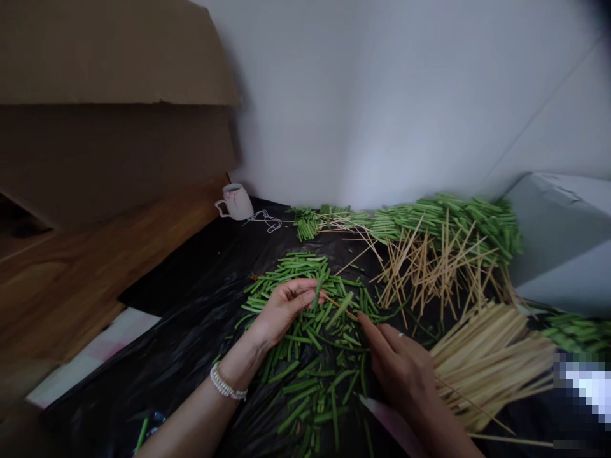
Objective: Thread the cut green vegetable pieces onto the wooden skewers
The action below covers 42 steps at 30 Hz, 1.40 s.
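Two hands thread at frame centre: your left hand [285,306] pinches a green stalk [317,291], your right hand [405,375] grips the skewer [341,308], which needs steady aim.

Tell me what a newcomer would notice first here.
The heap of cut green stalks spread over the black plastic sheet at centre, where the left hand pinches one stalk piece and the right hand holds a thin skewer to it. Behind, to the right, threaded skewers lie stacked, with a bundle of bare bamboo sticks nearer.
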### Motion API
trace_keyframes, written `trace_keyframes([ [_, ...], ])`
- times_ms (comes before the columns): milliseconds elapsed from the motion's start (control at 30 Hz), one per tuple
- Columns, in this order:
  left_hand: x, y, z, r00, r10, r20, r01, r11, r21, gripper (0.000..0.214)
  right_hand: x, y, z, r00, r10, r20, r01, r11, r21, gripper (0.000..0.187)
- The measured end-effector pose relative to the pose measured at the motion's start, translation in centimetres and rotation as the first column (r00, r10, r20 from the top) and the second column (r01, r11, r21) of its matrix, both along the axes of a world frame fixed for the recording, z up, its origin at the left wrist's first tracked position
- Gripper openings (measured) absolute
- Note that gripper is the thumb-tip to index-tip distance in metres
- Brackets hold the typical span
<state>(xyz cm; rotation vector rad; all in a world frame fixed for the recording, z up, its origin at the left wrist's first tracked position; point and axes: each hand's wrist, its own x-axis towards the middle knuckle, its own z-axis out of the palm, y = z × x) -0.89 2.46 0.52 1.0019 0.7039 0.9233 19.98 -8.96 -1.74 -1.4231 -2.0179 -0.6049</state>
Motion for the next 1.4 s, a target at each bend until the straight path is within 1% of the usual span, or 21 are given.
trace_keyframes([
  [233,-0.13,0.05,0.01,0.999,0.024,-0.027,-0.024,1.000,-0.015,0.025,-0.01,0.03,0.08,1.000,-0.001,0.003,0.001,1.000,0.007,0.041],
  [500,-0.27,0.19,-0.04,0.990,0.067,-0.121,-0.061,0.997,0.049,0.024,0.00,-0.01,-0.11,1.000,-0.012,0.016,0.012,1.000,0.016,0.042],
  [633,-0.44,0.19,0.07,0.979,0.067,-0.190,-0.052,0.995,0.084,0.025,0.01,-0.18,-0.27,1.000,0.014,0.000,-0.014,1.000,-0.010,0.043],
  [733,-0.51,0.15,-0.03,0.984,0.035,-0.175,-0.026,0.998,0.052,0.026,-0.07,-0.25,-0.48,0.999,0.023,-0.031,-0.023,0.999,-0.028,0.043],
  [900,-0.34,0.09,-0.09,0.995,0.008,-0.097,-0.008,1.000,0.003,0.027,-0.20,-0.26,-0.42,0.999,0.030,-0.020,-0.030,0.999,-0.030,0.044],
  [1000,-0.19,0.06,0.09,0.998,0.005,-0.058,-0.009,0.997,-0.071,0.026,-0.15,-0.25,-0.16,0.999,0.036,-0.012,-0.036,0.999,-0.011,0.044],
  [1100,-0.09,0.00,0.26,0.999,0.009,-0.050,-0.015,0.992,-0.129,0.023,-0.08,-0.26,-0.08,0.999,0.042,-0.023,-0.042,0.999,0.001,0.044],
  [1233,0.12,-0.15,0.35,0.999,0.007,-0.036,-0.013,0.982,-0.188,0.024,-0.09,-0.27,-0.29,0.998,0.043,-0.047,-0.043,0.999,-0.016,0.044],
  [1400,0.27,-0.31,0.25,0.999,-0.008,-0.046,-0.002,0.978,-0.208,0.024,-0.04,-0.37,-0.50,0.993,0.072,-0.098,-0.076,0.996,-0.037,0.046],
])
